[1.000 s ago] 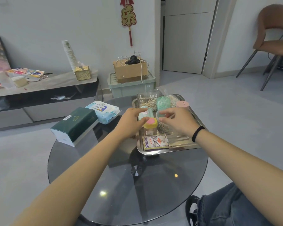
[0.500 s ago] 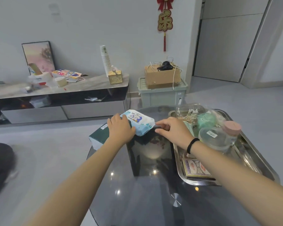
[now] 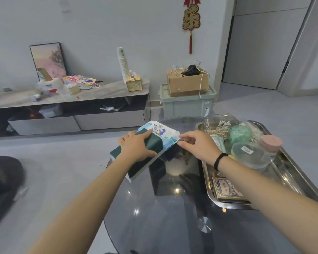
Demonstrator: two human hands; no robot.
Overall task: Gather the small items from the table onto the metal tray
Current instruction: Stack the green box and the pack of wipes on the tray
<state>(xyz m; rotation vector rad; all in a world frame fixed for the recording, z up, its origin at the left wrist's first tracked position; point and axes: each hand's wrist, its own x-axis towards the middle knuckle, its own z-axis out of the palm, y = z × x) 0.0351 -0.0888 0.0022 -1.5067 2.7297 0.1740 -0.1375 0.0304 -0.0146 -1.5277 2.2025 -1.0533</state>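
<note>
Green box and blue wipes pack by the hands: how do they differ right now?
The green box is rigid, dark and plain with a white base; the wipes pack is a soft, pale blue printed pouch. The left hand grips the box, which sits tilted, while the right hand pinches the pack's near edge. The box looks longer than the pack. Both remain outside the metal tray, touching each other.

Tissue box (image 3: 151, 156) and wipes pack (image 3: 163, 133) left of tray (image 3: 290, 165), all on table (image 3: 173, 217)
</note>
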